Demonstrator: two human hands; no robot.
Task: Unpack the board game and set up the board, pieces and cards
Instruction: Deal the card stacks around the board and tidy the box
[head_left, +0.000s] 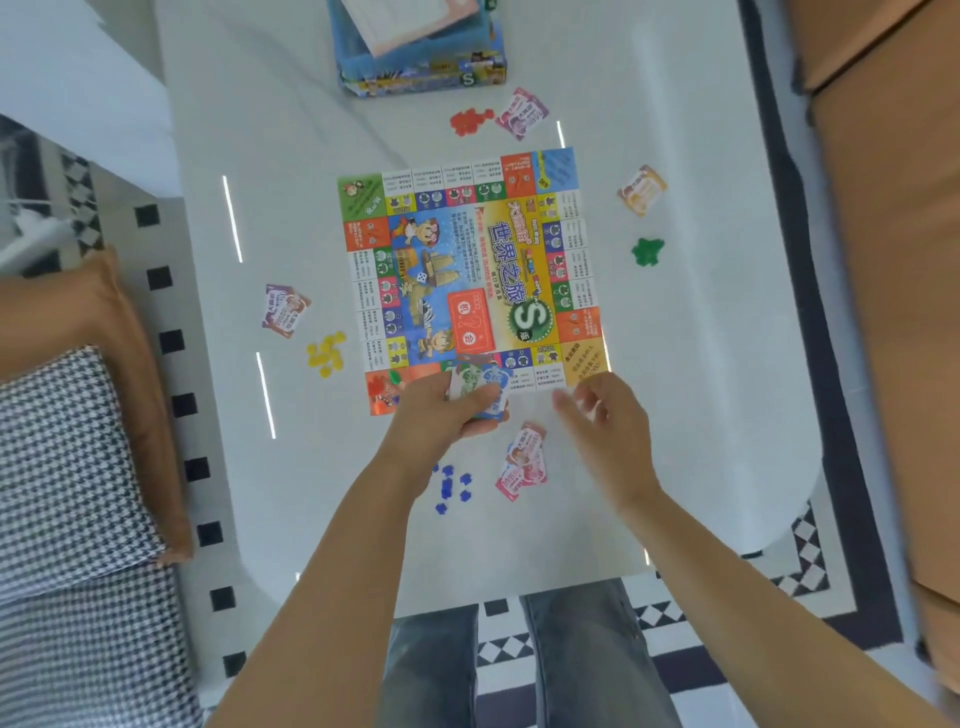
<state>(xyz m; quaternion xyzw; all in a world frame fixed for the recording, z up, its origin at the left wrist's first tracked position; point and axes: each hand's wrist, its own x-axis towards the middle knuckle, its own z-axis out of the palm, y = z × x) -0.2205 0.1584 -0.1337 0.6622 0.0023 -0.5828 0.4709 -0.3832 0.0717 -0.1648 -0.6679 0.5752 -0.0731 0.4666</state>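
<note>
Lying flat at the middle of the white tabletop (675, 415), the square game board (470, 275) is sitting slightly rotated, its printed title running along the line away from the person so that the lettering is reading sideways from the head camera. The left hand (441, 410) is reaching in over the board's near edge with the forearm angling up from the lower left, and its grip is curling around a small stack of blue and green cards (480, 387), thumb on top and fingers underneath. The right hand (605, 415) is hovering just beside the board's near right corner, palm turning inward, fingers loosely spread and holding nothing. Small piles are lying around the board: yellow pieces (326, 352) and a purple card pile (284, 309) to the left, green pieces (647, 251) and an orange card pile (642, 189) to the right, red pieces (469, 121) and another purple card pile (521, 112) at the far side, blue pieces (451, 486) and pink cards (522, 462) on the near side between the two forearms. The opened game box (421, 73) is sitting at the far edge of the tabletop, well apart from the board
</note>
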